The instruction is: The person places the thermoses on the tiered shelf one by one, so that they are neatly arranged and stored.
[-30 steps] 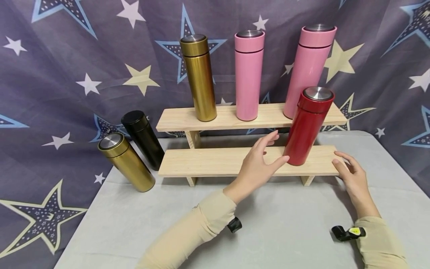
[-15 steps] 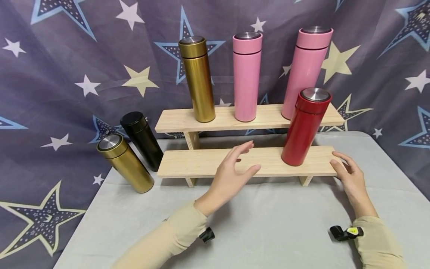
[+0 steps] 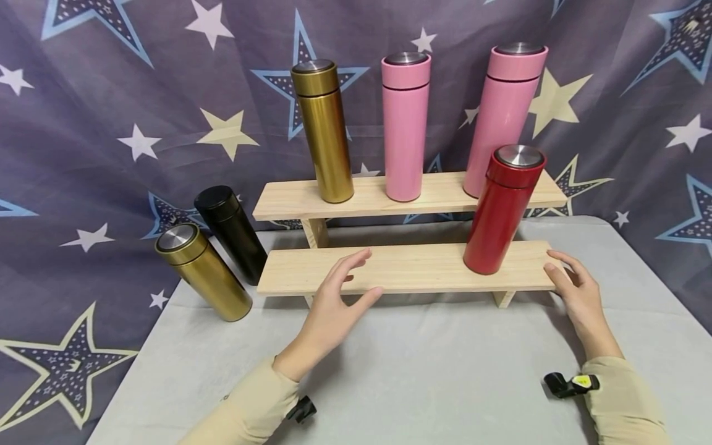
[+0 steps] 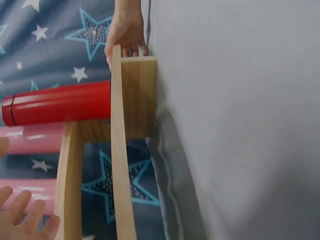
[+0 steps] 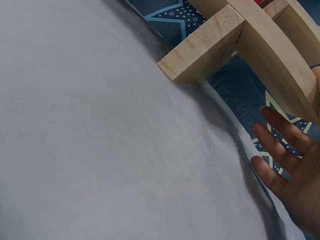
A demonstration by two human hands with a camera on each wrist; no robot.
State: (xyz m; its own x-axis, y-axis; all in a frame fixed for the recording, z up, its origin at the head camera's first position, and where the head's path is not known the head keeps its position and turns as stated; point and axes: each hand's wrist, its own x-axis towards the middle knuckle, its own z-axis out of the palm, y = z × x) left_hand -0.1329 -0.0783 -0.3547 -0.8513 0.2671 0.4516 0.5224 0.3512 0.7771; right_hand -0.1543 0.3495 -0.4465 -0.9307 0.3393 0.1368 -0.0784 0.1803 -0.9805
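Note:
My left hand is spread in front of the left part of the lower shelf, with nothing between thumb and fingers. In the left wrist view its fingertips show at the lower left. My right hand holds the right end of that wooden shelf by thumb and index finger. The right wrist view shows its other fingers loosely extended below the board. A red thermos bottle with a steel-topped lid stands upright on the lower shelf, right of its middle, apart from both hands.
On the upper shelf stand a tall gold bottle, a pink bottle and another pink bottle. A short gold bottle and a black bottle stand left of the rack on the grey-covered table. Behind hangs a star-patterned cloth.
My left hand has moved away from beside the red thermos bottle, leftward and slightly nearer the front. The right hand stays at the shelf's end, and the bottles stand as before.

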